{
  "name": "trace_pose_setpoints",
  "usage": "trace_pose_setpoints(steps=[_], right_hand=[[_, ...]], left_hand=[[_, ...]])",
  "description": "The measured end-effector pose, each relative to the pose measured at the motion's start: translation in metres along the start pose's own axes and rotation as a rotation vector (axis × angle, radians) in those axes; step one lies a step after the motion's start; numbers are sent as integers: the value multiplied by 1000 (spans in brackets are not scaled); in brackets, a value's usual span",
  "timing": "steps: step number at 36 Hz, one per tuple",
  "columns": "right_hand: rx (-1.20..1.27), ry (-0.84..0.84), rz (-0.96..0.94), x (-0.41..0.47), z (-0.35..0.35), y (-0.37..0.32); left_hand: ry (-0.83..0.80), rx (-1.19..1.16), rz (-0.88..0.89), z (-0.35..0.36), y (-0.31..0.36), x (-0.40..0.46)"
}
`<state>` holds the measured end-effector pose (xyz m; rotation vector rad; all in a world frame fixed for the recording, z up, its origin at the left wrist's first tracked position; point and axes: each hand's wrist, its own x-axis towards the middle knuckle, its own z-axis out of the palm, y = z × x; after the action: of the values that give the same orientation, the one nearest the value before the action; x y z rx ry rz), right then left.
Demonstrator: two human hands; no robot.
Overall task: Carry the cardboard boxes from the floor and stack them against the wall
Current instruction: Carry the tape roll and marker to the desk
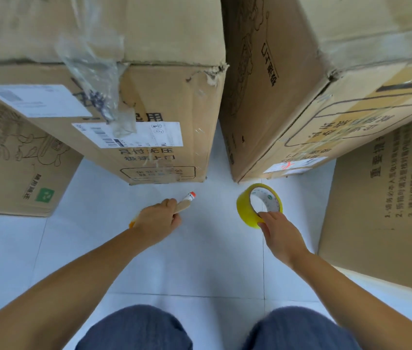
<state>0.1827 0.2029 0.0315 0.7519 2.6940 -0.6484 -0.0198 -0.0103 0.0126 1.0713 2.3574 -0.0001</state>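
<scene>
Cardboard fills most of my head view: a tall box (149,117) stands on the white tiled floor (199,261) ahead to the left, with a lower box (15,168) beside it at the left edge. Another tall box (288,102) stands ahead to the right, a narrow gap of floor between the two tall ones. A large flat-sided box (386,210) leans in at the right edge. My left hand (158,219) has its fingers curled round a marker pen (187,199) with a red tip, pointing toward the left tall box. My right hand (279,233) pinches the near rim of a yellow tape roll (252,210), which stands on edge on the floor just before the right tall box. My knees (134,329) show at the bottom.
</scene>
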Motion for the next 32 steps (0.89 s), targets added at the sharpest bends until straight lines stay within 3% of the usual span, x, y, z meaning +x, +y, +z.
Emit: trace_pose_setpoints(steps=[7, 13, 22, 29, 32], right_hand=[[29, -155, 53, -75, -130, -47], [134, -93, 62, -143, -260, -122], [214, -28, -92, -249, -427, -250], [300, 26, -345, -303, -483, -307], [338, -37, -435, -314, -489, -314]], left_hand=[[-8, -249, -71, -128, 19, -112], [73, -620, -227, -249, 46, -218], [267, -1067, -409, -421, 98, -408], [504, -1238, -575, -469, 125, -529], [672, -1316, -705, -465, 143, -569]])
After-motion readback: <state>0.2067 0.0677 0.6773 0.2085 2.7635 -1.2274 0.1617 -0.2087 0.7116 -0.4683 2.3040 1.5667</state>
